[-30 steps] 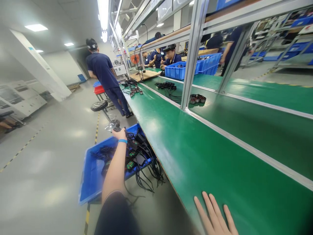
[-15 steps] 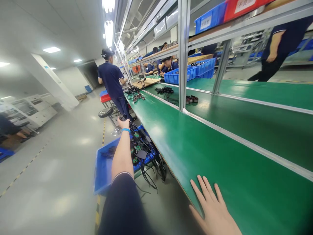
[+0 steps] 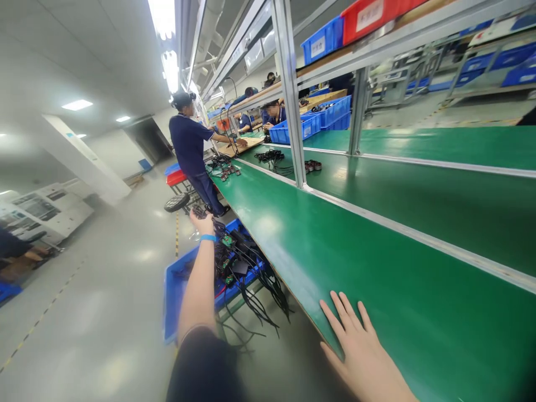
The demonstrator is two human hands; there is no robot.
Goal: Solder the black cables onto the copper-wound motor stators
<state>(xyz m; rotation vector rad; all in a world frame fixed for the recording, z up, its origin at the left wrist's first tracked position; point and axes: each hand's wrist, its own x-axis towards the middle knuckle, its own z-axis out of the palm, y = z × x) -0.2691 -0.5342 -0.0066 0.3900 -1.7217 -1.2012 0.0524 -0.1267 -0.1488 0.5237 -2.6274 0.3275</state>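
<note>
My left hand (image 3: 202, 222) reaches far out over a blue bin (image 3: 176, 290) beside the bench and is closed on a small dark part with black wires (image 3: 197, 211) hanging from it. The bin holds several green circuit boards (image 3: 227, 242) tangled in black cables (image 3: 255, 290) that spill over its near rim. My right hand (image 3: 355, 346) lies flat, fingers spread, on the near edge of the green conveyor bench (image 3: 335, 245). It holds nothing.
A person in a dark blue shirt (image 3: 190, 146) stands at the bench further along, near a red bin (image 3: 176, 177) and a black stool (image 3: 176, 202). More wired parts (image 3: 276, 157) lie on the belt. An aluminium post (image 3: 291, 95) rises from the bench. Blue crates (image 3: 293, 131) and seated workers are beyond.
My left hand has risen out of the bin with the wired part and pulled cables up. The view has swung; my right hand has slid a little further onto the bench edge.
</note>
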